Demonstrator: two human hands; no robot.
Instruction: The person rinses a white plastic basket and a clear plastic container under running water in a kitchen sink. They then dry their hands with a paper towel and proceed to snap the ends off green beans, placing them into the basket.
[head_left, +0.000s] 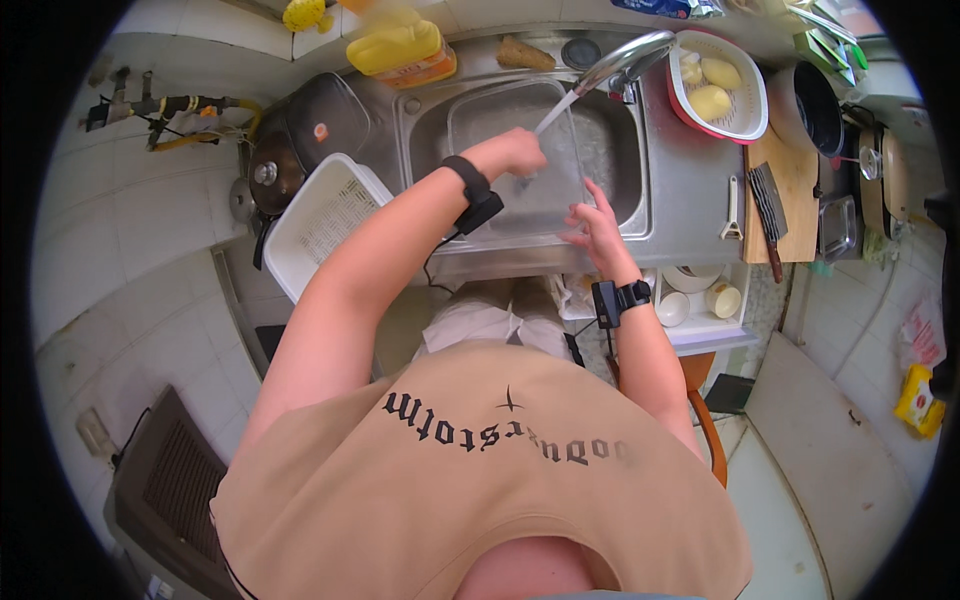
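Note:
A clear, shallow rectangular container (551, 202) sits in the stainless steel sink (626, 150), with water running into it from the curved chrome faucet (630, 52). My left hand (519, 152) is curled over the container, right beside the water stream. Whether its fingers hold something is hidden by the back of the hand. At the container's lower right corner is my right hand (596, 229), its fingers spread around the rim. I cannot tell if they grip it or only rest there. Both wrists wear black strapped devices.
Peeled potatoes (709, 103) lie in a white colander (754, 90) right of the faucet. A white peeler (732, 210) and a cleaver (769, 202) on a wooden cutting board (802, 225) are farther right. A white basket (289, 251) stands left, a yellow jug (401, 52) behind.

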